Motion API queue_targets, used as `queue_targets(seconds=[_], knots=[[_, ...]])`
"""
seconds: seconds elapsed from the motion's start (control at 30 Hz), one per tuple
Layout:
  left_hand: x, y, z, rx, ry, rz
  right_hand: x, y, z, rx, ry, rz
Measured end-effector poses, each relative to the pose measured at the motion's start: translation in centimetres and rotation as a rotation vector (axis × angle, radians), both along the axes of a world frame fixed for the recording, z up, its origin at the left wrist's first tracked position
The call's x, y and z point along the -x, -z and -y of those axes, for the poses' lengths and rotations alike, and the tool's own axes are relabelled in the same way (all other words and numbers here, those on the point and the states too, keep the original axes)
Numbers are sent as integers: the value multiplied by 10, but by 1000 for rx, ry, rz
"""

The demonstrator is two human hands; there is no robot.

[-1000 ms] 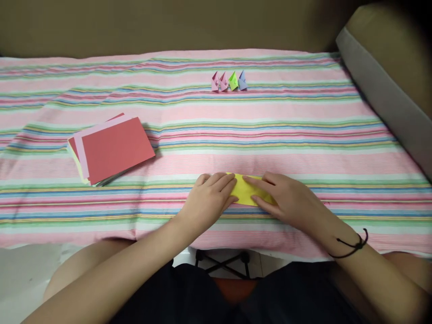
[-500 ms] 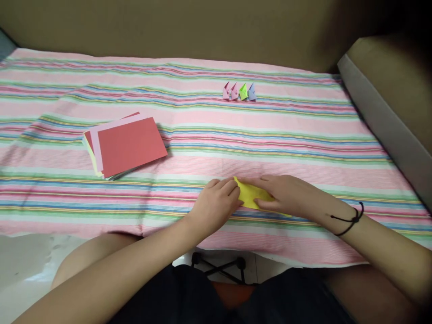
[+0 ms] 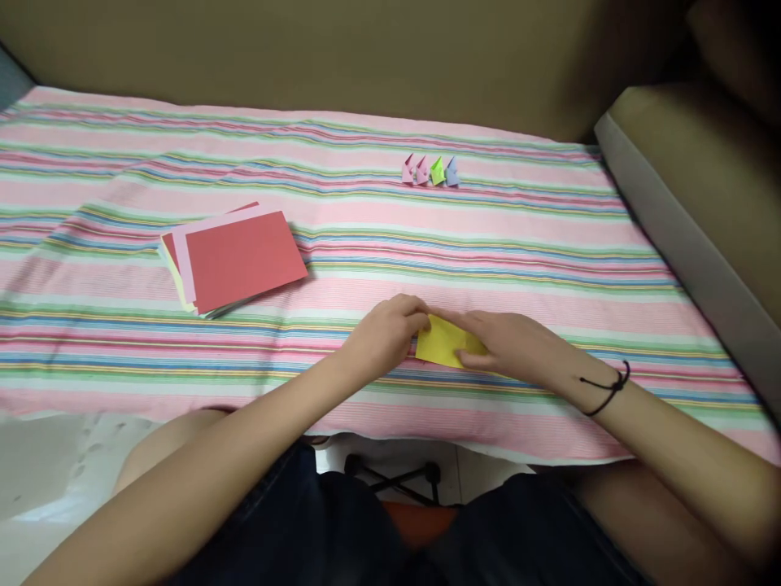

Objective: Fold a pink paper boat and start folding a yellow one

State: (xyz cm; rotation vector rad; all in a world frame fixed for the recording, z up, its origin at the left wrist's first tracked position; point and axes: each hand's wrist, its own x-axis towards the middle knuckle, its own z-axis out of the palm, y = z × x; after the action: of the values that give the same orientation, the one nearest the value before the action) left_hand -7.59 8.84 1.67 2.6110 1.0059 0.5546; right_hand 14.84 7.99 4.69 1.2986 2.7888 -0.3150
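A folded yellow paper (image 3: 440, 342) lies on the striped cloth (image 3: 488, 252) near its front edge. My left hand (image 3: 384, 334) pinches the paper's left end with curled fingers. My right hand (image 3: 509, 346) lies over the right part, thumb and fingers closed on it; a black cord circles that wrist. Part of the paper is hidden under my right hand.
A stack of coloured sheets (image 3: 235, 259), red on top, lies to the left. Several small folded paper pieces (image 3: 429, 171), pink, green and blue, stand in a row at the back. A grey-edged cushion (image 3: 689, 203) borders the right side.
My left hand has moved up and curled onto the paper's left end. The visible paper looks shorter and more folded than a second ago. The view has shifted slightly.
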Motion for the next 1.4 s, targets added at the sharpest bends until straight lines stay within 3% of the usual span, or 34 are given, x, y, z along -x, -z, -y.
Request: queue_targets(seconds=[0.17,0.33,0.53,0.73,0.8,0.93,1.17,1.4], knots=[[-1,4,-16,-9,170,1,-9,15,39,-307,16,-124],[1,-9,-17,47,217,13,-18,25,59,-483,-45,-197],[-6,-23,13,-204,335,-57,-25,21,53,-365,120,-410],[-32,-11,52,-361,343,-188,-26,5,79,-132,261,-593],[-38,-7,62,-299,313,-131,-24,7,95,-83,276,-562],[-43,-6,72,-52,220,-14,-21,24,117,-155,396,-579],[-39,-11,71,322,22,171,-23,33,113,-139,522,-657],[-42,-13,63,334,-185,117,-13,32,105,-40,671,-621]])
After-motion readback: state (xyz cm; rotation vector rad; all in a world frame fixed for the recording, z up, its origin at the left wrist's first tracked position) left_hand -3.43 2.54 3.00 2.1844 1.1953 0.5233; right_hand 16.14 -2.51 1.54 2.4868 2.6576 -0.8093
